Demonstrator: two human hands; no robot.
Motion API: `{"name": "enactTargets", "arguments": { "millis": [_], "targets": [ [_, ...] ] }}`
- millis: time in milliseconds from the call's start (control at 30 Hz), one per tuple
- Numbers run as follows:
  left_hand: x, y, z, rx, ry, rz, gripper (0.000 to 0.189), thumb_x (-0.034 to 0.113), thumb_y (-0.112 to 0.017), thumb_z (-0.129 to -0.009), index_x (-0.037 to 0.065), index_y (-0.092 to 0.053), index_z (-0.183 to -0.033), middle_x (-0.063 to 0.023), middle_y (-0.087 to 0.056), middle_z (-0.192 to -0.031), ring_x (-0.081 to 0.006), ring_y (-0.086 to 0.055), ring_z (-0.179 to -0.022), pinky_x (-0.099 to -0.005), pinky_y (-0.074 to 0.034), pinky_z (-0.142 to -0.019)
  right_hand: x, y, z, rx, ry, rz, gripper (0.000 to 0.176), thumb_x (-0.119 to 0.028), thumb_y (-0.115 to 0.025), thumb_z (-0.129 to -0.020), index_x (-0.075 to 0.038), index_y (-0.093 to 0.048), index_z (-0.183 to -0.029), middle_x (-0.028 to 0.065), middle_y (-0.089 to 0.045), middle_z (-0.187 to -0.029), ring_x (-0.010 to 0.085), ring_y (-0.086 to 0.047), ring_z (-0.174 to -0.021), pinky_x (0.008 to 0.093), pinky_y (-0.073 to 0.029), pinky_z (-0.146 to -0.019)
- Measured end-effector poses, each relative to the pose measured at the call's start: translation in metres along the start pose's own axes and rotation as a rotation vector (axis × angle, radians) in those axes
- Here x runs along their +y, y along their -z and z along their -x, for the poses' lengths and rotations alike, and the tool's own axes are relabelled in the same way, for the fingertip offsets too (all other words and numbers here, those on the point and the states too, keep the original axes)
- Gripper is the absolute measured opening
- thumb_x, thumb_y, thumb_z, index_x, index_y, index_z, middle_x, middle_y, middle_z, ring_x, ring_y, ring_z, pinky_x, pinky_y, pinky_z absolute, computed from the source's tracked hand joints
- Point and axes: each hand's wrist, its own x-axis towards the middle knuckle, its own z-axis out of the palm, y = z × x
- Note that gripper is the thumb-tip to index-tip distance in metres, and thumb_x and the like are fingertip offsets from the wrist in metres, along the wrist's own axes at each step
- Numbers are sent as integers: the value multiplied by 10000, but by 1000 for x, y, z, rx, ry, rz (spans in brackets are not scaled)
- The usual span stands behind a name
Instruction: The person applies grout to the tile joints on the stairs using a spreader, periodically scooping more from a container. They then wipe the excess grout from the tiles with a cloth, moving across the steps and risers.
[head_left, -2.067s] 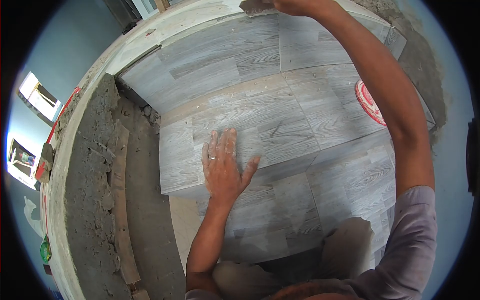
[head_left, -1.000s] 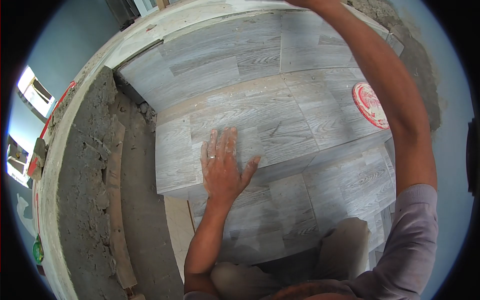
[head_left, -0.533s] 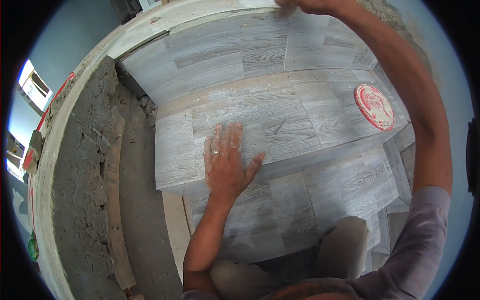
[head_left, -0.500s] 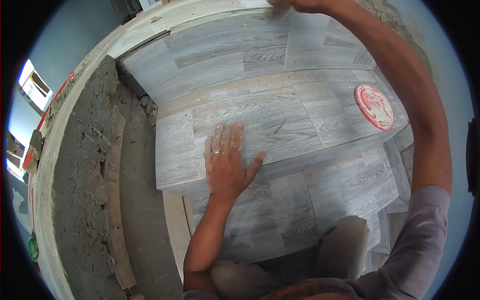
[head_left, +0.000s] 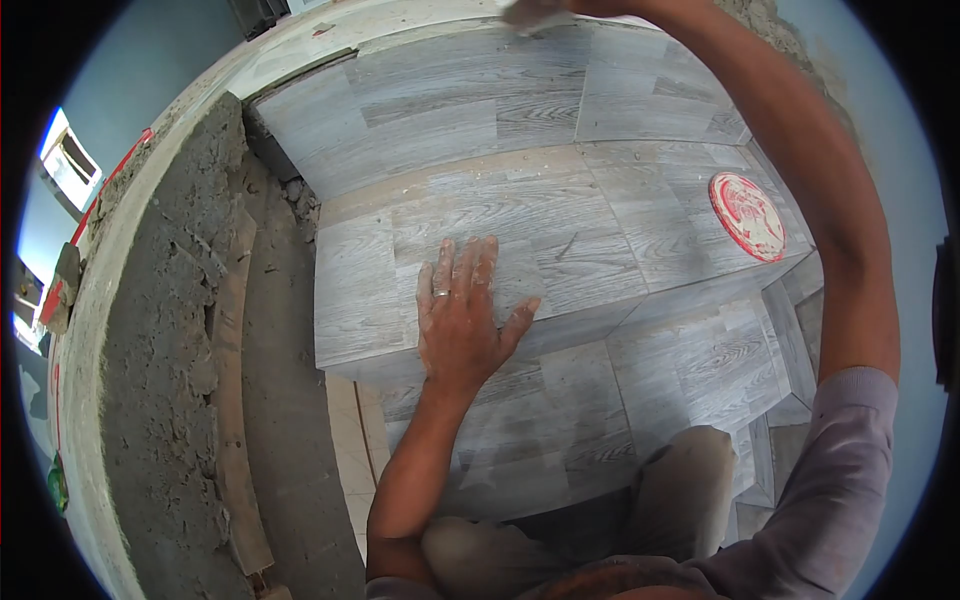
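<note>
My left hand point(head_left: 465, 325) lies flat on the grey wood-patterned tile tread point(head_left: 560, 225), close to its front edge. Its fingers are spread and dusted with pale powder, and a ring shows on one of them. My right hand point(head_left: 600, 6) is at the top of the view, by the upper edge of the tiled riser point(head_left: 440, 95). The frame's edge cuts it off and motion blurs its greyish end, so neither its fingers nor anything in them can be made out.
A round lid point(head_left: 748, 217) smeared red and cream lies on the tread's right side. Left of the steps runs a rough concrete wall point(head_left: 160, 330) with a wooden strip point(head_left: 232, 400) along it. A lower tiled step point(head_left: 700, 350) lies before my knees. A bluish wall point(head_left: 915, 300) stands right.
My right hand has moved left along the riser's top edge. My left hand stays flat on the tread. The view has shifted slightly.
</note>
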Motion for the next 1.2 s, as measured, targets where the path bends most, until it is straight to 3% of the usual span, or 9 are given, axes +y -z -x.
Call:
{"name": "enactTargets", "arguments": {
  "millis": [333,433,500,567,633,733,867,1033,1200],
  "targets": [
    [1,0,-1,12,-5,-8,760,556,-639,-876,57,-465,-1422,-188,-542,-1365,-398,-424,-1358,-545,-277,-1126,16,-16,20,59,-164,90,51,-84,-636,-834,-48,-629,-798,175,-647,-742,380,-624,-738,464,-466,-641],
    [1,1,-1,6,-3,-17,759,546,-647,-874,55,-462,-1423,-189,-541,-1365,-398,-419,-1361,-547,-273,-1127,9,-12,13,180,-29,190,40,-83,-644,-837,-53,-631,-814,174,-656,-764,379,-634,-747,459,-476,-639],
    [1,-1,0,13,-8,-10,759,546,-646,-875,55,-460,-1424,-190,-541,-1365,-397,-417,-1363,-549,-271,-1128,11,-6,10,388,8,-54,34,-74,-646,-829,-60,-622,-810,166,-651,-761,366,-627,-737,455,-466,-633],
    [0,-1,1,19,-9,-10,759,546,-645,-876,55,-459,-1424,-191,-541,-1365,-396,-415,-1365,-551,-268,-1128,17,3,26,273,-53,-139,15,-54,-636,-817,-61,-622,-818,163,-644,-762,355,-620,-741,442,-465,-646],
    [0,0,0,10,-3,8,758,549,-638,-880,54,-458,-1425,-194,-541,-1364,-396,-411,-1368,-554,-264,-1130,25,9,44,-53,-125,84,40,-35,-632,-782,-64,-618,-805,151,-637,-747,344,-619,-757,438,-468,-657],
    [1,-1,-1,8,-4,10,762,556,-631,-883,53,-455,-1428,-195,-542,-1363,-399,-412,-1367,-556,-265,-1129,44,1,64,-128,96,302,69,-40,-630,-752,-82,-621,-806,126,-650,-762,339,-626,-803,451,-472,-693],
    [0,-2,0,4,6,10,783,556,-642,-867,55,-439,-1433,-181,-527,-1393,-387,-387,-1387,-541,-248,-1139,35,-15,48,-102,120,362,79,-47,-620,-745,-106,-611,-796,96,-656,-769,321,-623,-860,448,-460,-745],
    [0,-1,0,6,5,30,780,559,-633,-870,56,-438,-1433,-186,-520,-1397,-395,-389,-1383,-547,-245,-1138,-31,-23,-37,136,326,397,131,-249,-598,-858,-130,-612,-806,63,-656,-763,266,-615,-869,404,-434,-806],
    [-2,0,1,-2,1,29,773,558,-627,-874,58,-438,-1433,-191,-521,-1393,-398,-388,-1382,-550,-246,-1136,-77,-11,-79,413,333,161,62,-144,-581,-854,-114,-601,-804,96,-652,-789,311,-614,-863,445,-455,-784]
  ]
}}
